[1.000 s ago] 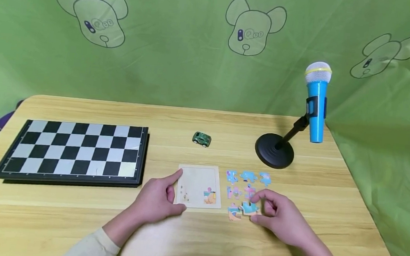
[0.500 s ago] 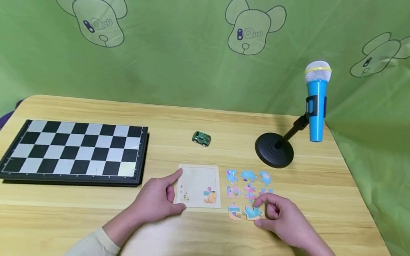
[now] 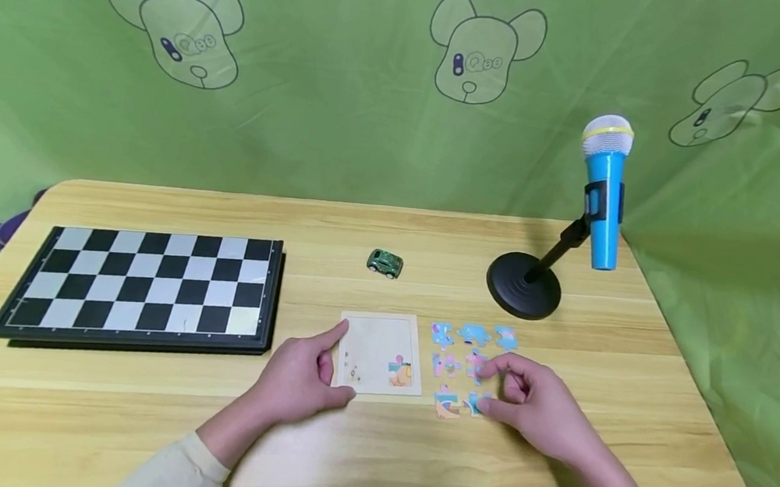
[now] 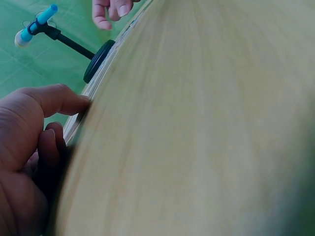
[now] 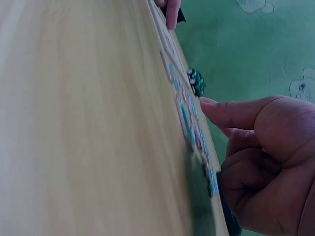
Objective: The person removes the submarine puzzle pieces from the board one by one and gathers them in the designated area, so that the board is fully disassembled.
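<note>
Fingertips (image 3: 487, 404) of right hand (image 3: 534, 414) curled down onto small blue cardboard jigsaw piece (image 3: 476, 401), thumb and forefinger closed on its right edge in a pinch; piece lying flat on pale wooden table (image 3: 631, 376), just right of orange-and-blue jigsaw piece (image 3: 446, 404). Right wrist view: forefinger extended toward row of pieces, other fingers folded under palm.

Left hand (image 3: 297, 382) resting at left edge of square cream puzzle tray (image 3: 380, 351); forefinger straight along tray's upper left corner, thumb against its lower left corner, remaining fingers loosely curled, nothing gripped. Left wrist view: forefinger tip touching tray rim, other fingers tucked.

One orange-and-pink piece (image 3: 400, 372) already seated in tray's lower right corner. Loose blue and pink jigsaw pieces (image 3: 472, 347) in rows just right of tray, partly hidden by right hand.

Farther out: small green toy car (image 3: 384, 262) behind tray, well apart. Blue toy microphone on black round-based stand (image 3: 601, 205) at back right. Black-and-white folding chessboard (image 3: 139, 287) at left. Green cloth backdrop with bear-head outlines (image 3: 346, 114) behind table.
</note>
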A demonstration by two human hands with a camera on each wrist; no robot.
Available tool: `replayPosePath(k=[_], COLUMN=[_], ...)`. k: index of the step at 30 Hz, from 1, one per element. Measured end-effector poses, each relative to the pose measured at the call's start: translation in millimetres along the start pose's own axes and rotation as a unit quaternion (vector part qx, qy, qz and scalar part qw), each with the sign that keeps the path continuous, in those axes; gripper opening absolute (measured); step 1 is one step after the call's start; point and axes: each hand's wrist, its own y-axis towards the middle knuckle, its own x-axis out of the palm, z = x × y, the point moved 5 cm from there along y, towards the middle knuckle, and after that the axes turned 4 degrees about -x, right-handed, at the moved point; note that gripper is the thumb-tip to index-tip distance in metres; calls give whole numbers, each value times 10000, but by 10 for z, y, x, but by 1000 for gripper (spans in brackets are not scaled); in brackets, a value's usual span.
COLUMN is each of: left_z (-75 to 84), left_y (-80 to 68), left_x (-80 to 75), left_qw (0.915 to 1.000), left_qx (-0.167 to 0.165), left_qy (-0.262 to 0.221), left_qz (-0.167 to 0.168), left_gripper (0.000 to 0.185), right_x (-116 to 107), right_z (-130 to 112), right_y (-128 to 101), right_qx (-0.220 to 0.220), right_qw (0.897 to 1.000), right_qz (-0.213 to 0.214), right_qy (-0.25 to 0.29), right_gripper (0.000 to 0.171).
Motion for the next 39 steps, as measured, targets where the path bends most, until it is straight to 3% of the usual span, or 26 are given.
replayPosePath(k=[9,19,32,39], left_z=[-5,-16,-15,-22], left_y=[5,5,1,8], left_x=[5,11,10,11], left_qw=[10000,10000,10000,10000], left_qx=[1,-15,-5,10], left_qy=[-7,15,-15,-21], left_qz=[-4,8,-19,-27], left_gripper=[94,95,93,93], right_x=[292,581,664,701], right_z=[-204,-369,-467,-465], right_y=[251,484,639,682], right_qx=[-176,-233,20,135], right_qw=[9996,9985,9977,9967], right_qz=[-75,-133,-250,-353], right_qy=[187,-473,-629,-718], right_gripper=[29,26,24,32])
